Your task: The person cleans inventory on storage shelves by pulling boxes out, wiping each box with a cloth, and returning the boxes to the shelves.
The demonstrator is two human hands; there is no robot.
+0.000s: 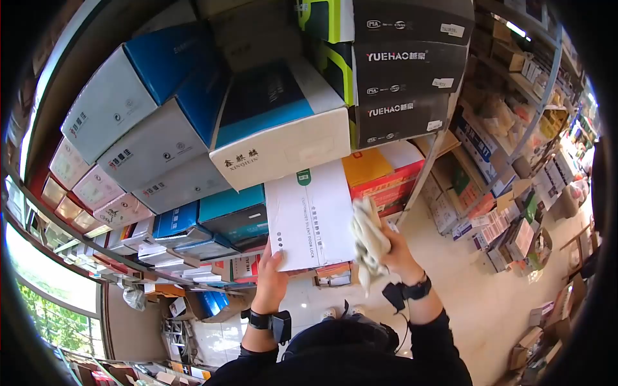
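Observation:
A white door lock box point(313, 219) with a green label and printed text juts out toward me from the shelf, below a XINQILIN box point(283, 148). At its near left corner my left hand point(271, 278) grips the edge, thumb on top; the other fingers are mostly hidden beneath. On the box's right side, my right hand point(398, 256) is closed around a bunched cream-coloured cloth point(369, 241). The cloth lies against the right edge of the box, and part of it hangs down. Whether my right fingers also touch the box, I cannot tell.
Grey-white boxes point(154, 151) are stacked to the left, and black YUEHAO boxes point(409, 67) at the upper right. A red box point(389, 186) sits beside a metal shelf post point(421, 177). More cartons point(508, 238) stand on the floor at right. A window point(55, 296) is at lower left.

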